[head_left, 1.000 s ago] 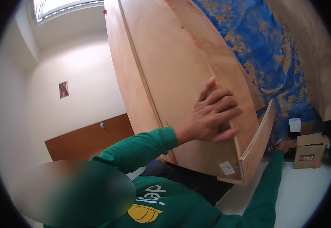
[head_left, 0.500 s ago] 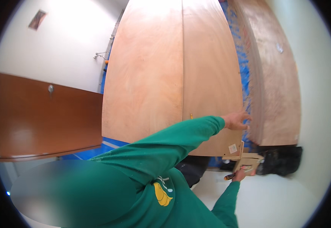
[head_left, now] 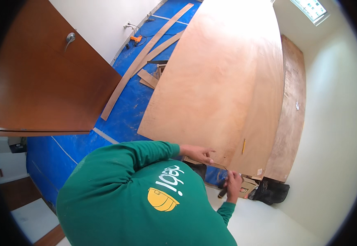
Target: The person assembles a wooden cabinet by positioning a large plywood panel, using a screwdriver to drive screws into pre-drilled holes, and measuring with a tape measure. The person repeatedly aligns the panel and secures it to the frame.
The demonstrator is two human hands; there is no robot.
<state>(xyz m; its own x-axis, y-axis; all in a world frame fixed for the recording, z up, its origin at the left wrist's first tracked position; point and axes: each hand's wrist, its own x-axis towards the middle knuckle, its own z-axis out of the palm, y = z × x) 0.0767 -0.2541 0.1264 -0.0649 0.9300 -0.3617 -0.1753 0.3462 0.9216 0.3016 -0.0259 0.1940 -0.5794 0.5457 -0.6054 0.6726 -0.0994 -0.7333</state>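
Observation:
A large plywood sheet (head_left: pixel 203 102) lies flat in front of me, with a darker plywood strip (head_left: pixel 264 119) along its right side. My left hand (head_left: pixel 197 153) rests at the sheet's near edge, palm down, index finger stretched out, holding nothing. To its right, just off that edge, my right hand (head_left: pixel 233 184) is closed round a dark-handled hand tool (head_left: pixel 222 192). A thin tip points up from the fist toward the sheet's edge; the tool's exact kind cannot be made out. A yellow pencil (head_left: pixel 243 146) lies on the plywood to the right of both hands.
Another plywood stack (head_left: pixel 291 110) stands by the right wall. A black bag (head_left: pixel 270 192) and a cardboard box (head_left: pixel 248 186) sit near its end. Blue sheeting (head_left: pixel 129 98) covers the floor, with long wood strips (head_left: pixel 145 57) and an orange power tool (head_left: pixel 136 39). A brown door (head_left: pixel 43 74) stands left.
My view has swung, showing more floor at left. My left hand has come back from the board's right side to its near edge. My right hand, still gripping the tool, has left the cardboard box.

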